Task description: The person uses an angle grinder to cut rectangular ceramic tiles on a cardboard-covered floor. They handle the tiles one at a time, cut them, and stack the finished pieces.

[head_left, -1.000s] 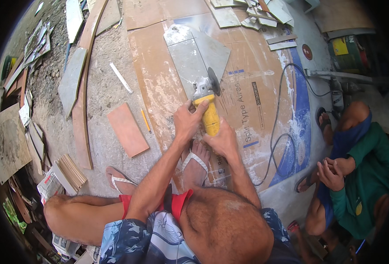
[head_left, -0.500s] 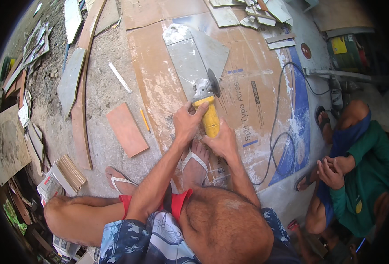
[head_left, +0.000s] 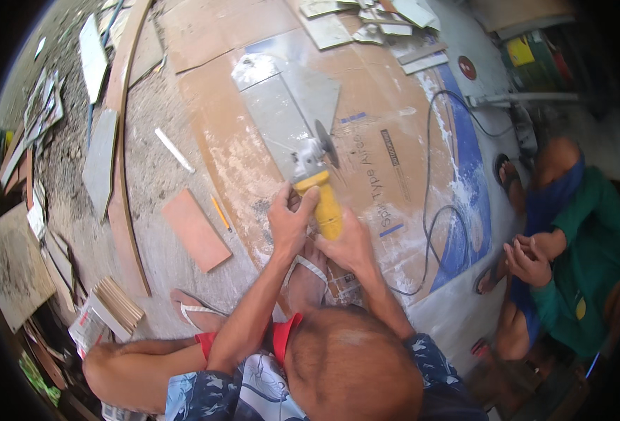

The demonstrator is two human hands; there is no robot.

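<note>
My left hand (head_left: 290,216) and my right hand (head_left: 346,238) are both closed around a yellow angle grinder (head_left: 324,214). The left grips it near the metal head, and the right wraps its rear end. A dark round disc (head_left: 326,144) stands on edge at the grinder's right side, over the near right part of a grey tile (head_left: 264,105). The tile has angled corners, a dark line along its length and white dust at its far end. It lies on a flattened cardboard sheet (head_left: 205,91). Whether the disc touches the tile, I cannot tell.
An orange-pink rectangular block (head_left: 196,230), a yellow pencil (head_left: 221,213) and a white strip (head_left: 174,150) lie left of the cardboard. A dark cable (head_left: 428,175) loops on the right. Beyond it a person in green (head_left: 569,259) sits close by. Tile offcuts (head_left: 324,29) are piled at the far edge.
The whole view has shifted, so the floor things sit further left. Both hands still hold the grinder, which is slightly closer to me relative to the tile.
</note>
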